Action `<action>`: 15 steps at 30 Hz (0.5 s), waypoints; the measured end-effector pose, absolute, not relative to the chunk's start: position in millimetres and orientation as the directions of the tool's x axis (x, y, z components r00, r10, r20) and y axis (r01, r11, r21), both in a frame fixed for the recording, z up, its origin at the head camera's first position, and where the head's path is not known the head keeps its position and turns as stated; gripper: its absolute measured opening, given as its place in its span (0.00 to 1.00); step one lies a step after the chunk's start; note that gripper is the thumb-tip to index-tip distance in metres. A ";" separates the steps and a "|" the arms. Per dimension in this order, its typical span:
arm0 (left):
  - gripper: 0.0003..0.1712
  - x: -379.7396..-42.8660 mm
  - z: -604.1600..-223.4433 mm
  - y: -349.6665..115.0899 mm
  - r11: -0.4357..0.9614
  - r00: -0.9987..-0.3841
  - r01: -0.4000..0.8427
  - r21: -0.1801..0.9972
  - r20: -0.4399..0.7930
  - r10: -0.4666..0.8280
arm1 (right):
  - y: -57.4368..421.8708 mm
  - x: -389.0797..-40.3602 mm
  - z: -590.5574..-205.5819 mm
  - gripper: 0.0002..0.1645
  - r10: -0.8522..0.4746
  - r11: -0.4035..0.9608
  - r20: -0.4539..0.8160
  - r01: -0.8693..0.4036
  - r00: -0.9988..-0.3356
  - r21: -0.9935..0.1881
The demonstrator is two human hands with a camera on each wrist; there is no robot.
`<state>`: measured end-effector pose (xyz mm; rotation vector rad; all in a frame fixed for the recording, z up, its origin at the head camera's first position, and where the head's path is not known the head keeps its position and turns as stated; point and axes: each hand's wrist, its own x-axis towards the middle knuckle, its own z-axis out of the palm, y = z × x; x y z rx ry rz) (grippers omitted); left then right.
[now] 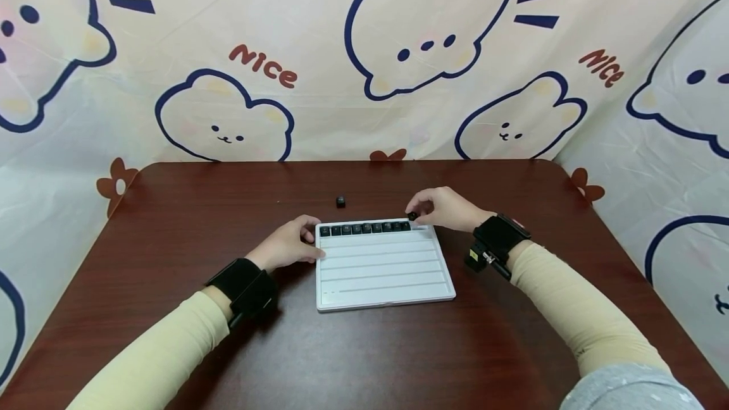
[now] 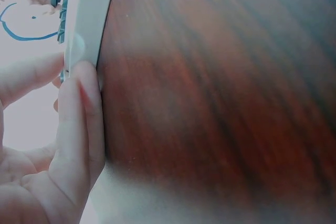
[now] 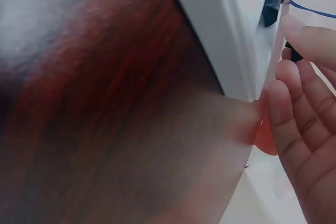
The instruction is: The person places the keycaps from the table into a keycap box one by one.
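Note:
A white tray (image 1: 381, 267) with raised horizontal ridges lies on the table, and a row of black keycaps (image 1: 355, 229) fills most of its top strip. At its upper left corner, my left hand (image 1: 290, 242) grips the side edge, thumb near the front face; the left wrist view shows these fingers (image 2: 73, 124) against the white rim. Above the tray's upper right corner, my right hand (image 1: 450, 207) pinches a single black keycap (image 1: 412, 216) between thumb and fingers. In the right wrist view that keycap (image 3: 294, 52) is partly hidden by the fingers.
One loose black keycap (image 1: 340, 202) sits on the brown table (image 1: 228, 201) behind the tray. A printed cloth (image 1: 319, 119) hangs along the table's back and sides. Black camera bands (image 1: 245, 286) are strapped round both wrists.

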<state>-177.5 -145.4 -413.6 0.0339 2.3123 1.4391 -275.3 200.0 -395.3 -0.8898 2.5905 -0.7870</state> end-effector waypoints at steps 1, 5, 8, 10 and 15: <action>0.39 -177.5 -413.2 -145.0 0.466 -0.913 -0.195 0.863 -0.333 0.235 | 201.5 -274.9 -396.4 0.13 -0.635 0.659 -0.092 -0.477 -0.767 -0.582; 0.39 -177.5 -412.9 -144.0 0.475 -0.915 -0.190 0.859 -0.330 0.232 | 206.7 -272.7 -399.7 0.15 -0.639 0.653 -0.086 -0.481 -0.764 -0.585; 0.39 -176.5 -413.6 -143.8 0.478 -0.916 -0.188 0.858 -0.329 0.230 | 208.6 -269.8 -400.5 0.16 -0.650 0.644 -0.078 -0.493 -0.756 -0.585; 0.39 -175.9 -414.6 -143.7 0.474 -0.916 -0.186 0.860 -0.327 0.232 | 209.0 -268.6 -401.4 0.16 -0.661 0.632 -0.068 -0.506 -0.747 -0.586; 0.39 -176.3 -415.4 -143.4 0.464 -0.917 -0.182 0.867 -0.320 0.239 | 209.9 -267.4 -403.6 0.15 -0.680 0.606 -0.034 -0.535 -0.733 -0.589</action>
